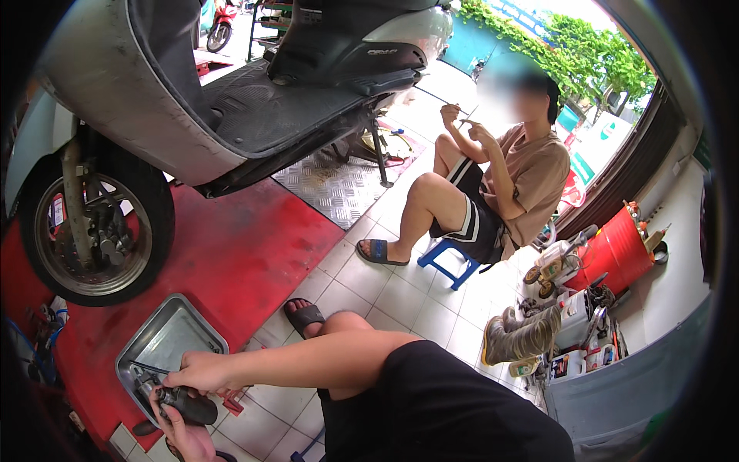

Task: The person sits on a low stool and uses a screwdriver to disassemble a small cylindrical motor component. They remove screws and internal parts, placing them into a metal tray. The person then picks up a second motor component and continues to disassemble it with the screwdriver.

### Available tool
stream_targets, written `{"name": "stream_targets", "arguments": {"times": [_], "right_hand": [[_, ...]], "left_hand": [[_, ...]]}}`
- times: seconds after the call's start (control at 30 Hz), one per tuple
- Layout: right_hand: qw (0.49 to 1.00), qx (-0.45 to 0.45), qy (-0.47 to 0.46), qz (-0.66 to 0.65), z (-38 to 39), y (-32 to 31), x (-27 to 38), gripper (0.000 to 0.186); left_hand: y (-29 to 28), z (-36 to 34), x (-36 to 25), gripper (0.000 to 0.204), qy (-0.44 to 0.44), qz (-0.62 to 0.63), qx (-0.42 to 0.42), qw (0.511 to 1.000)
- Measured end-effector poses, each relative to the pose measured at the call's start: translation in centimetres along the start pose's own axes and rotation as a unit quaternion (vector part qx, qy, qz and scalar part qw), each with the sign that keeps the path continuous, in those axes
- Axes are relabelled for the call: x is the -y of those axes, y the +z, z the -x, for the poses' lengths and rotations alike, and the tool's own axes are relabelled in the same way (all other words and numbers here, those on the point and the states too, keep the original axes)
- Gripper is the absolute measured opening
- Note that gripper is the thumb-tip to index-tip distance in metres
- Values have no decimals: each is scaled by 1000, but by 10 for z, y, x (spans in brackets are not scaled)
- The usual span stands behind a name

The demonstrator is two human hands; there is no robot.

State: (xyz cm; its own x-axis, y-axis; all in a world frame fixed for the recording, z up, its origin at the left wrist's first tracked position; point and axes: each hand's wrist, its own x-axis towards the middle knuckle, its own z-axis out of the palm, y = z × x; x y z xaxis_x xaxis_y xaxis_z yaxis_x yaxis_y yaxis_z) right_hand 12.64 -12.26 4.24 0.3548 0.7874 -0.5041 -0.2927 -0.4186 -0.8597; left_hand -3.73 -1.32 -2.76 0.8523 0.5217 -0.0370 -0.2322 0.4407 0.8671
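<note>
My left hand [185,433] is wrapped around a carburetor-like part [183,402], grey metal at one end with a rounded black body. The part is held over the near edge of a shallow metal tray [165,333]. Above it, my right hand [202,372] is closed with its fingertips against the metal end. A thin dark rod [146,366] sticks out from those fingers to the left; whether it is a tool or a piece of the part I cannot tell. The fingers partly hide the part's middle.
A grey scooter [231,115] stands on a red platform [231,239]. A person [523,162] sits on a blue stool [450,260], holding a thin rod. Rubber boots [523,335], bottles and a red drum [616,250] line the right side.
</note>
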Motion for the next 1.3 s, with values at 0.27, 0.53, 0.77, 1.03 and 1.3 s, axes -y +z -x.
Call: {"name": "stream_targets", "arguments": {"times": [0.27, 0.53, 0.77, 1.03, 1.3], "right_hand": [[966, -101, -158, 177, -16, -23, 18, 53], [859, -101, -104, 491, -60, -5, -16, 28], [749, -35, -84, 656, -92, -37, -15, 20], [685, 14, -14, 728, -70, -40, -31, 18], [661, 8, -42, 749, -100, -37, -32, 18]], "left_hand": [[-1, -16, -38, 59, -65, 139, -50, 987], [-31, -30, -86, 57, -45, 263, -239, 934], [-44, -32, -93, 52, -21, 272, -248, 929], [-36, -19, -75, 29, -25, 293, -205, 934], [-45, -25, -75, 39, -24, 258, -212, 942]]}}
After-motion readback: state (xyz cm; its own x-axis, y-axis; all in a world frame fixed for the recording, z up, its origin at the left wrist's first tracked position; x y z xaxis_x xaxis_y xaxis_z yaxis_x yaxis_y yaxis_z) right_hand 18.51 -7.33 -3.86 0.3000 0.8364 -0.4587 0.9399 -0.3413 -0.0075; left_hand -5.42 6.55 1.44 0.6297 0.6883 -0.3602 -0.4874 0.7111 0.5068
